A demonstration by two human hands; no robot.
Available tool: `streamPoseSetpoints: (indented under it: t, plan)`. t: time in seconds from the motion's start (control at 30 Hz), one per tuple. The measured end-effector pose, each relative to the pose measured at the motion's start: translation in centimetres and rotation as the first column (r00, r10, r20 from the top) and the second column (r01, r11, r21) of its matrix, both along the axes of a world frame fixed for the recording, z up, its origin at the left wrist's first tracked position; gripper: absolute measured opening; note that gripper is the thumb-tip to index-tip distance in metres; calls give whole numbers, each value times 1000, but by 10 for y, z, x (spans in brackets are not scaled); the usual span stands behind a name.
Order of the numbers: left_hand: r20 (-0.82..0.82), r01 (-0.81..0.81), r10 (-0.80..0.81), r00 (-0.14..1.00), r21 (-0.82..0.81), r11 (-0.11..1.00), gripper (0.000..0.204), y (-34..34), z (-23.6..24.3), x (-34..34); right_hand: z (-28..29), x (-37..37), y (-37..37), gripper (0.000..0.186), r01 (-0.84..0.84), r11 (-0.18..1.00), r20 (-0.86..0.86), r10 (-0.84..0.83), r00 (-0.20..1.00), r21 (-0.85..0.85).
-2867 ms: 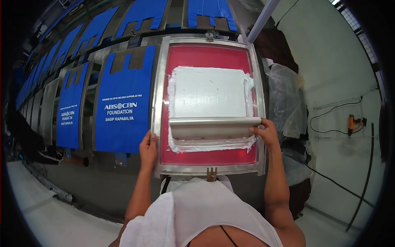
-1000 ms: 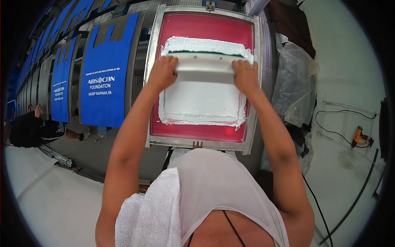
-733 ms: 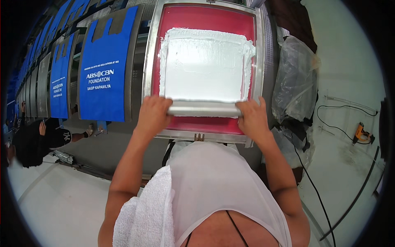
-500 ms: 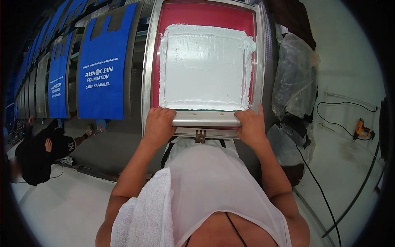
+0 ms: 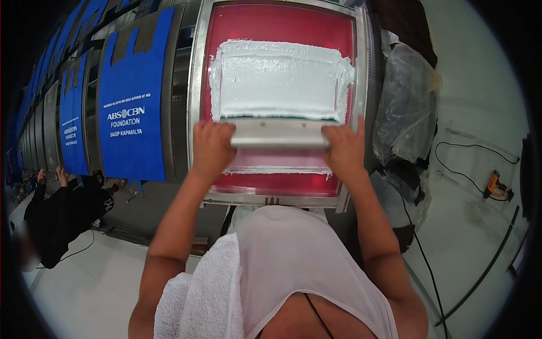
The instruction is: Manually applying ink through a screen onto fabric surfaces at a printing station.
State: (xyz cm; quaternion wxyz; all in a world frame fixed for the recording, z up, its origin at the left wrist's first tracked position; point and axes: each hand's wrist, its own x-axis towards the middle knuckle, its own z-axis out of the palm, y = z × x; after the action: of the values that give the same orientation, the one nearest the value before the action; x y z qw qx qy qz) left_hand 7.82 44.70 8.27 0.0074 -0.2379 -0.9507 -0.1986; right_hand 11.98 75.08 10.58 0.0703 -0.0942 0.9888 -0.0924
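- The squeegee (image 5: 279, 134), a smooth, rounded bar of silvery metal, lies crosswise over the lower part of the red screen (image 5: 282, 20); a dark green strip shows along its far edge.
- Left hand (image 5: 213, 148) and right hand (image 5: 345, 148): fingers clenched around the bar's two ends, hiding them.
- White paste (image 5: 276, 79), thick and glossy with ragged, ridged borders, spreads beyond the bar; on the near side it thins to a pinkish film.
- A straight-sided metal frame (image 5: 196, 85) surrounds the screen, its far end reaching the picture's edge.
- Flat blue bags (image 5: 132, 101) lie at left, the farthest too dim to make out.
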Motion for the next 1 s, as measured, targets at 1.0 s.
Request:
streamPoseSetpoints:
  t: [1.0]
  plan:
    - [32,43,-41,999,-61,997,23,11,8,-83,1,-67,8,26,-10,998,-45,13,999,62]
